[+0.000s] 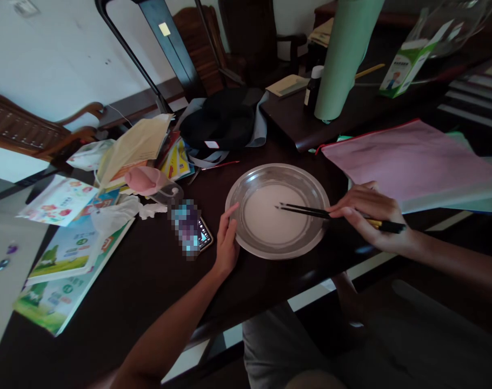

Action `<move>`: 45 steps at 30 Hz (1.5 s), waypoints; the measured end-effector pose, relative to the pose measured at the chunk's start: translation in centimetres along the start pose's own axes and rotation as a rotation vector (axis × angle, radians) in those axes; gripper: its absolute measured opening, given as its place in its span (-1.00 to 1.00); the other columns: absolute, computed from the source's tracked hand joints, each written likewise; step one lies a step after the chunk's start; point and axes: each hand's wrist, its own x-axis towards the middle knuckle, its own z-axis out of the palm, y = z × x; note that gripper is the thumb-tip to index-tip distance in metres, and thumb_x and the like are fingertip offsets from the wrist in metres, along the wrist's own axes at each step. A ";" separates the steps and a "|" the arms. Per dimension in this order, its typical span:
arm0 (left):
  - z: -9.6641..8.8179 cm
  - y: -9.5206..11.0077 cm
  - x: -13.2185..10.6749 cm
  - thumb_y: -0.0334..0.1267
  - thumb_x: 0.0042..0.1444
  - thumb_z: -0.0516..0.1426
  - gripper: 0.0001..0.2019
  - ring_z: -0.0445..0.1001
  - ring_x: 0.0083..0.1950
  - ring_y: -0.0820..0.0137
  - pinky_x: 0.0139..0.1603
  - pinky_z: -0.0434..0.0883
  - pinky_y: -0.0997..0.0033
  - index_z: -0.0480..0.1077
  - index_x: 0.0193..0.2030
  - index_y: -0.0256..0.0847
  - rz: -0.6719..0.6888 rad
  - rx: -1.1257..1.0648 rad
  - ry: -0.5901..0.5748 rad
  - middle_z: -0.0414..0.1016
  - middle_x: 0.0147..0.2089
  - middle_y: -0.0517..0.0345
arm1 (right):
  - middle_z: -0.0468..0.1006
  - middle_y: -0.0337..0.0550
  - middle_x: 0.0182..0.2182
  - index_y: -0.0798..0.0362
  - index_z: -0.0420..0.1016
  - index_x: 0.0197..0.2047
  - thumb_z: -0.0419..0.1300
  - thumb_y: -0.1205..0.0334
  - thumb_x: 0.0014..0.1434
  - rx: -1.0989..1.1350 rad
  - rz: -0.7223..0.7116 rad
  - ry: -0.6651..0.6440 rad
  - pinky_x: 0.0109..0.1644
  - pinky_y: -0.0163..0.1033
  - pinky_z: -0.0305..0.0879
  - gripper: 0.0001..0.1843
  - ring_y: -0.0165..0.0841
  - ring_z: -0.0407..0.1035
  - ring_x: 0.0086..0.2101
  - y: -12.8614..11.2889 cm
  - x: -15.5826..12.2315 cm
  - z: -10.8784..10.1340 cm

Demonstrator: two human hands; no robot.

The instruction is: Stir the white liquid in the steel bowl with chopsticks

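A shiny metal basin [276,251] stands on the dark table with a cloudy white liquid [266,221] in it. My left hand [227,243] grips the basin's left rim, its fingers at the edge. In my right hand [365,213] is a pair of black chopsticks [305,210] with golden bands near the thick ends. Their tips point left over the middle of the liquid; whether they touch its surface I cannot tell. A phone [203,235] with a lit, partly blurred screen lies just left of my left hand.
Booklets [63,270], crumpled tissue [116,213] and a pink-lidded cup [143,181] lie to the left. Behind the basin is a black bag [224,119]. A pink zip folder [412,162], a green roll [343,65], a small bottle [312,89] and a green-white carton [408,67] are at right.
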 end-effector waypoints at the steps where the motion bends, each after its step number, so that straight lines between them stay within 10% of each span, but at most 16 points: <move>1: 0.0 0.0 0.0 0.18 0.25 0.22 -0.50 0.45 0.35 0.11 0.39 0.37 0.06 0.51 0.22 0.00 -0.001 0.003 0.000 0.51 0.32 0.05 | 0.72 -0.22 -0.35 -0.09 0.57 -0.22 0.06 0.28 0.48 0.031 0.000 0.000 -0.20 0.01 0.21 -0.72 -0.27 0.53 -0.40 -0.2 -0.2 -0.3; 14: 0.0 0.2 0.1 0.20 0.20 0.26 -0.48 0.42 0.39 0.10 0.45 0.31 0.04 0.52 0.20 0.01 -0.017 -0.031 0.001 0.50 0.33 0.06 | 0.77 -0.23 -0.16 -0.04 0.58 -0.11 0.18 0.29 0.44 0.064 -0.042 -0.144 -0.12 -0.06 0.23 -0.87 -0.32 0.61 -0.22 -0.2 0.3 3.0; 28: 0.0 0.3 -0.1 0.18 0.24 0.22 -0.51 0.41 0.39 0.10 0.46 0.28 0.03 0.52 0.21 0.01 0.003 0.020 0.002 0.50 0.32 0.06 | 0.71 -0.21 -0.34 -0.06 0.56 -0.22 0.04 0.26 0.50 0.084 -0.028 -0.037 -0.16 -0.01 0.23 -0.70 -0.30 0.56 -0.37 -0.6 -0.3 -0.7; 45: 0.1 0.3 -0.1 0.19 0.23 0.24 -0.50 0.45 0.35 0.11 0.41 0.35 0.04 0.51 0.21 0.02 -0.022 -0.031 -0.014 0.51 0.32 0.05 | 0.78 -0.20 -0.25 -0.09 0.59 -0.17 0.12 0.22 0.48 -0.010 0.029 -0.031 -0.18 0.01 0.25 -0.78 -0.27 0.61 -0.33 0.7 0.4 1.0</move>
